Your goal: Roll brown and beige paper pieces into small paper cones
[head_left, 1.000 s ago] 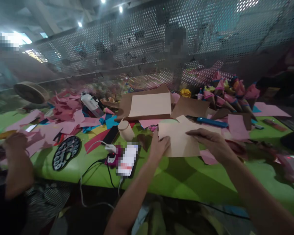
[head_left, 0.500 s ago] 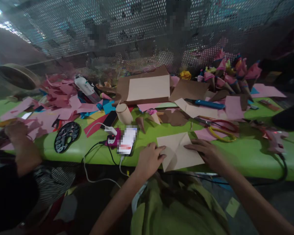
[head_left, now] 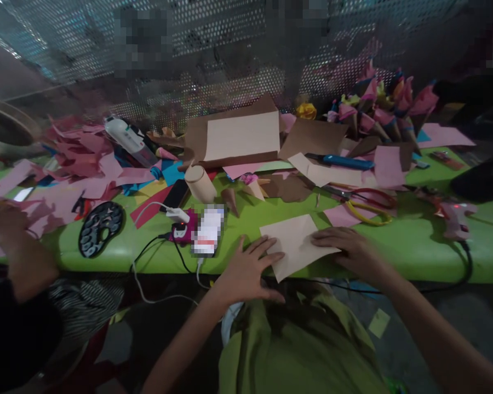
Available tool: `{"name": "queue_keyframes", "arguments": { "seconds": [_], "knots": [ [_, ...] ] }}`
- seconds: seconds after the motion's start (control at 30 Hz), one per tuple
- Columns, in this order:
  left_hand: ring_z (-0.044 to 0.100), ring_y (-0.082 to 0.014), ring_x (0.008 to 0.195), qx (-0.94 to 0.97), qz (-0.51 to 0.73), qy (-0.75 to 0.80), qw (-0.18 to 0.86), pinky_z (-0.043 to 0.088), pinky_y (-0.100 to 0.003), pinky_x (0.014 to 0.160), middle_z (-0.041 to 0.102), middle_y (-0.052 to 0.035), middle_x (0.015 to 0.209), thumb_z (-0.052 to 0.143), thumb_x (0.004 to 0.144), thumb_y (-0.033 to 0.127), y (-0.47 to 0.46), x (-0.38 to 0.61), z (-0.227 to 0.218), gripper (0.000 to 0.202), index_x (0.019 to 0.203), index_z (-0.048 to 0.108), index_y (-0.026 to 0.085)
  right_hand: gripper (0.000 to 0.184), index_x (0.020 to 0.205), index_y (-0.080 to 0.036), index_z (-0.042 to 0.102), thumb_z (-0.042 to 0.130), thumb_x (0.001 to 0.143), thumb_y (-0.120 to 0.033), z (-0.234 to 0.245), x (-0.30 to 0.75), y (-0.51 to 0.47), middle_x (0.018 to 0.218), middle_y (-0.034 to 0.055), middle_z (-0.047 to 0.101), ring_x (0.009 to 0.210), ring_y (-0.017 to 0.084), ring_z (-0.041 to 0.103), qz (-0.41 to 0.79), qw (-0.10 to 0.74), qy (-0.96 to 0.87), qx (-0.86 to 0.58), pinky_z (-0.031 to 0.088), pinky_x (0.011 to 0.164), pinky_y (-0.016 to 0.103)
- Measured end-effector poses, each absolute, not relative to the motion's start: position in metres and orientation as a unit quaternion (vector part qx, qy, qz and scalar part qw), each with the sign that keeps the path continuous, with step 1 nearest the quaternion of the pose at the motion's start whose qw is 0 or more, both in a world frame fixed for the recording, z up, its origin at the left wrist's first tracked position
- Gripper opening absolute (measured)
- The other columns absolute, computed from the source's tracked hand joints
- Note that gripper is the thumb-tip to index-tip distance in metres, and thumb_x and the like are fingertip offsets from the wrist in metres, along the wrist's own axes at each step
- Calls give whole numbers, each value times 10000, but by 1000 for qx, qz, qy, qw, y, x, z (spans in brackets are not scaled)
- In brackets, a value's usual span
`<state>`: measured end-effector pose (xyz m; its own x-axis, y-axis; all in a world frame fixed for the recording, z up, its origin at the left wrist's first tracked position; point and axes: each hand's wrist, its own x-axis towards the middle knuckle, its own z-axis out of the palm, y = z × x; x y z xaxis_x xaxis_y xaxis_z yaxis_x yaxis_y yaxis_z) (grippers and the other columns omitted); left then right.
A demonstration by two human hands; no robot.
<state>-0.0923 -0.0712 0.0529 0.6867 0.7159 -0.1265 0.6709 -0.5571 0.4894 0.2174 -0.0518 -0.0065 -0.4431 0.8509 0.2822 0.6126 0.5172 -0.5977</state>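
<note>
A pale cream sheet of paper (head_left: 296, 241) lies at the front edge of the green table, between my hands. My left hand (head_left: 248, 268) is spread, its fingertips resting on the sheet's left edge and the thumb pointing toward my body. Stretched over the right side of the sheet are the fingers of my right hand (head_left: 349, 246), lying flat on it. Just beyond the sheet sit a pink paper piece (head_left: 337, 217) and scissors (head_left: 370, 205) with red and yellow handles. A small brown paper cone (head_left: 230, 201) stands behind my left hand.
Left of the sheet are a lit phone (head_left: 207, 230), a magenta power adapter (head_left: 183, 230) with cables, and a black palette (head_left: 101, 229). A glue gun (head_left: 456, 216) lies right. Behind are a blue cutter (head_left: 347, 161), cream paper (head_left: 243, 137) and paper cones (head_left: 388, 112). Another person's hand (head_left: 8, 224) is far left.
My left hand has opened, its fingers spreading and its thumb moving down off the paper. My right hand remains on the sheet's right side. The view has shifted slightly.
</note>
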Motion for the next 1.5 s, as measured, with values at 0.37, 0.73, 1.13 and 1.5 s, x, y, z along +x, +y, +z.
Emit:
{"name": "queue_keyframes", "arguments": {
  "seconds": [0.37,0.73,1.13,1.5],
  "knots": [
    [677,-210,903,708,252,608,256,375,-460,1068,764,-27,915,606,918,222,-69,-62,28,148,798,692,225,459,584,-257,556,542,896,-594,4,195,-40,658,55,632,653,223,571,233,306,-716,-582,420,602,345],
    [620,-235,841,648,248,687,216,380,-398,845,709,-18,812,749,786,174,-61,-53,26,182,812,575,219,457,640,-264,405,474,913,-623,-2,183,-33,592,14,511,575,192,468,171,280,-709,-624,296,572,323],
    [635,-232,886,684,224,661,211,367,-396,845,774,5,902,723,835,152,-63,-54,28,117,886,648,225,368,756,-242,565,479,950,-542,-1,183,-36,658,32,583,608,206,534,141,262,-732,-613,348,572,325],
    [632,-207,842,712,232,641,165,371,-380,819,766,26,866,732,851,176,-65,-53,25,93,889,666,230,303,762,-246,549,493,971,-458,3,184,-38,647,20,590,608,205,557,126,271,-755,-584,363,569,324]
  ]
}}
